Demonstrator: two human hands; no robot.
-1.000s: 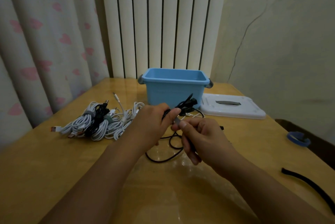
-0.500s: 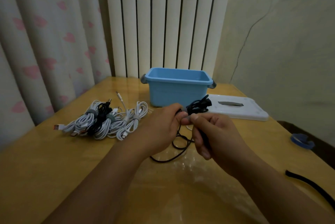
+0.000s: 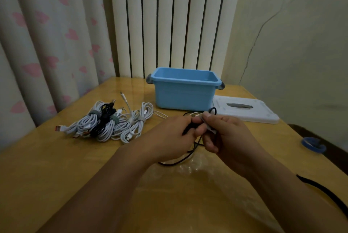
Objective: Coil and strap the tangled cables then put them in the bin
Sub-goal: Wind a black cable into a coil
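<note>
Presently, the wooden table point(image 3: 56, 176) is bearing a blue bin point(image 3: 183, 94) at its far middle, a white lid point(image 3: 259, 114) lying right of it. Strapped white cable coils point(image 3: 111, 123) are lying at left. Near centre, the left hand point(image 3: 173, 136) and right hand point(image 3: 226, 134) are gripping a black cable point(image 3: 180, 161), fingers curled, a loop trailing onto the table.

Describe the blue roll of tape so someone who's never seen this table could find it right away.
Start at the blue bin at the table's far edge, then pass its white lid to the right. Beyond the table's right edge lies the blue tape roll, the only small ring there; the black strap nearer the person is long and flat.
</note>
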